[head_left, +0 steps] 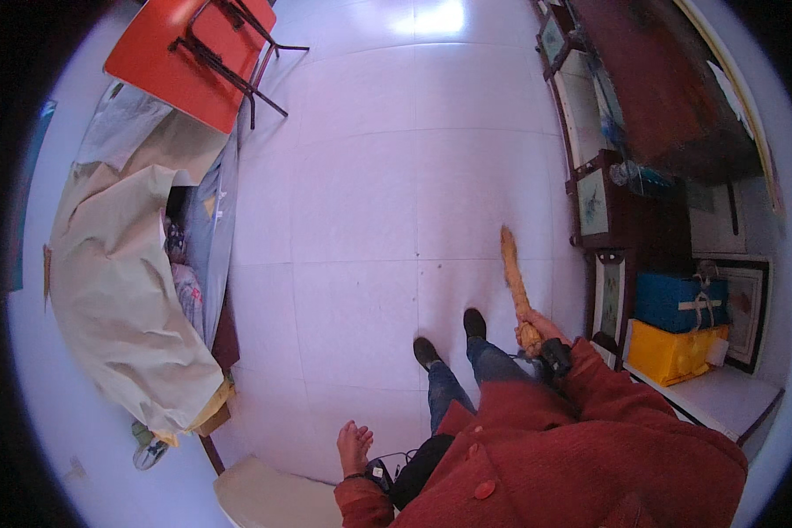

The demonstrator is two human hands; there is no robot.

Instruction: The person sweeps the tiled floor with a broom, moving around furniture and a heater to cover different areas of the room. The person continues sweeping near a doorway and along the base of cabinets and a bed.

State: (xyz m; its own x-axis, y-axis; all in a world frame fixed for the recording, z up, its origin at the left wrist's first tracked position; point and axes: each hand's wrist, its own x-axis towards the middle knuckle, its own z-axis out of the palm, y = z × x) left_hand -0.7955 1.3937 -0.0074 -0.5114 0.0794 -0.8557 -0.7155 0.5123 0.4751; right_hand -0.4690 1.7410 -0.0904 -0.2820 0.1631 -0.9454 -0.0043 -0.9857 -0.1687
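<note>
My right hand (544, 327) is closed around the thick lower end of a long, tan, rough-looking stick-like thing (513, 273), perhaps a straw hand broom. Its narrow end points away from me over the pale floor tiles. Low in the view, to the left of my body, is my left hand (355, 447), its fingers loosely bent and apart with nothing in them. A black device is strapped at each wrist. Several small dark specks (428, 267) lie on the tiles ahead of my feet.
A dark wooden cabinet (620, 202) runs along the right, with blue (678, 301) and yellow boxes (673, 354) on a low white surface. To the left stand a paper-covered pile (123, 264) and a red folding table or chair (172, 57). A beige padded surface (277, 497) is near my left hand.
</note>
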